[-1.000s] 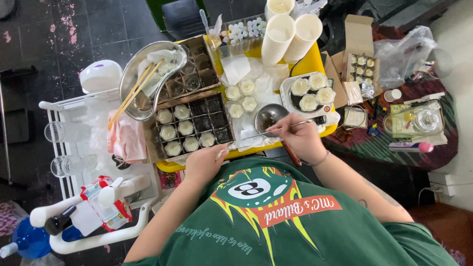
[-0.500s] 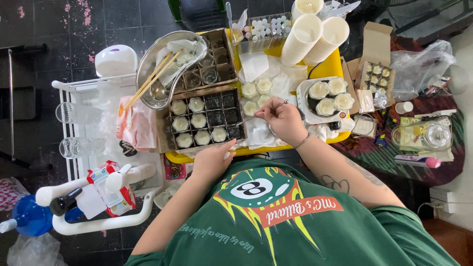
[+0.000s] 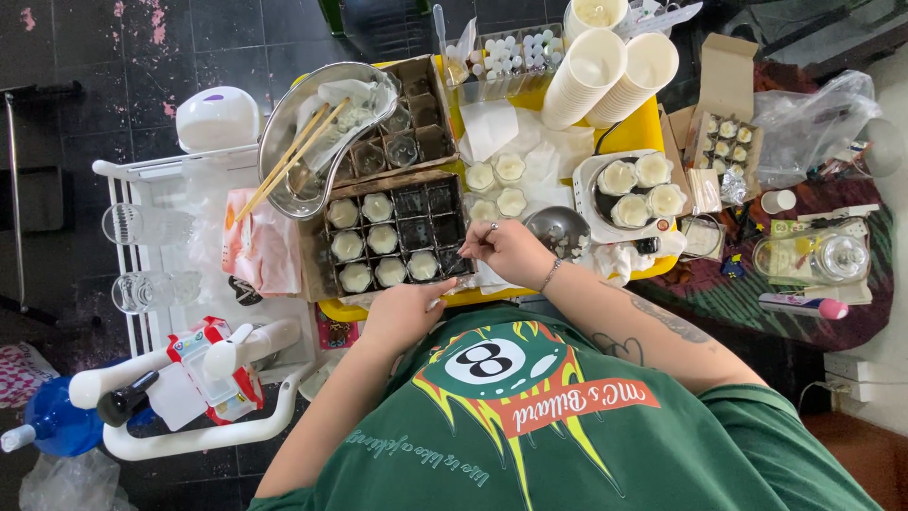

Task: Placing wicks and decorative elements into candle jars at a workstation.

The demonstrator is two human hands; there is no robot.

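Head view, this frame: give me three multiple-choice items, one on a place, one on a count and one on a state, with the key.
1. Where do the wooden chopsticks lie?
A. in the metal basin
B. on the floor
C. inside paper cups

2. How many white-filled cups stand on the white square tray?
A. two
B. four
C. nine

3. The front cardboard tray is:
A. overturned
B. white-filled in every compartment
C. white-filled in some compartments, dark in others

Key: 1 A, the sticks slant across the basin's bowl. 2 B, two pairs sit side by side. 3 C, its left columns show white, most right ones look dark.
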